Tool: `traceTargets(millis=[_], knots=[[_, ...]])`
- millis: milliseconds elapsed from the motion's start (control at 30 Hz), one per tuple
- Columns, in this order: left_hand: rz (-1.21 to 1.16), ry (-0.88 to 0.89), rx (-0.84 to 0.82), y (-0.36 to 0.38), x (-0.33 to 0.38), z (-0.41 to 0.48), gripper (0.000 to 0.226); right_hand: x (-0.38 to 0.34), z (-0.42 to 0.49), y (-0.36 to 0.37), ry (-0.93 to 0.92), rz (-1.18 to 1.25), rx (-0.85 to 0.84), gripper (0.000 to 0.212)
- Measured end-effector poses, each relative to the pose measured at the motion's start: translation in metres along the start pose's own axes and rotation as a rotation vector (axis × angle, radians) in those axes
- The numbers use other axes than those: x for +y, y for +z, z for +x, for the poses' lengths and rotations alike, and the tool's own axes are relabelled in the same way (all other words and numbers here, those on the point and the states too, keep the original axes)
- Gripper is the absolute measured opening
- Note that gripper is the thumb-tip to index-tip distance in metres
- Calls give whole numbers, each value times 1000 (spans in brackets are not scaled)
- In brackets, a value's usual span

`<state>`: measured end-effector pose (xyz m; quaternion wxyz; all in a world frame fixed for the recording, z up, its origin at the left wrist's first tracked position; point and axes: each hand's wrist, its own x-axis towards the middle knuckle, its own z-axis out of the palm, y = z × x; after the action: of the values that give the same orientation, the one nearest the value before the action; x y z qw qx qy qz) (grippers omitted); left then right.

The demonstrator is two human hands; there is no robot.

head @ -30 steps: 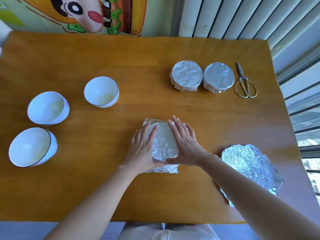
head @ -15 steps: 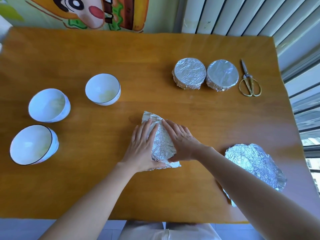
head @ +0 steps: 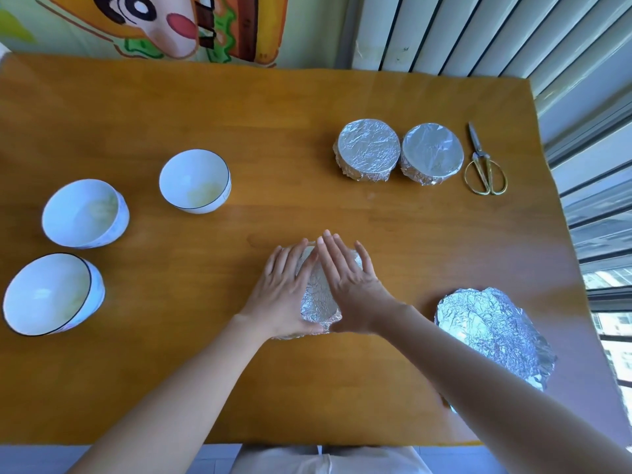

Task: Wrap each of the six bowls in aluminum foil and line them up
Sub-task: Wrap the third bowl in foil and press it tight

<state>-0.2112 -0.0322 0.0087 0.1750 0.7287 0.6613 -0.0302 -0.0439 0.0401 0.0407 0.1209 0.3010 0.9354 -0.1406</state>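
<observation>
The foil-covered bowl [head: 318,297] sits near the middle of the tabletop [head: 342,388]. The left hand [head: 280,289] and right hand [head: 349,280] press flat on it, fingers straight. Two wrapped bowls [head: 368,148] stand side by side far right. Three bare bowls [head: 195,181] wait at the left, so I judge about half remains.
</observation>
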Motion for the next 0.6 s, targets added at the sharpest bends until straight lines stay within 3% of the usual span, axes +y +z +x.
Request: traceTargets(millis=[133, 300, 600], knots=[[-21, -10, 27, -2, 1, 0, 135, -8, 0, 11, 78, 51, -48, 130], [-145, -1, 21, 2, -3, -3, 139, 5, 9, 19, 70, 278, -79, 139], [-428, 82, 84, 6, -24, -8, 143, 22, 11, 29, -6, 476, 22, 142]])
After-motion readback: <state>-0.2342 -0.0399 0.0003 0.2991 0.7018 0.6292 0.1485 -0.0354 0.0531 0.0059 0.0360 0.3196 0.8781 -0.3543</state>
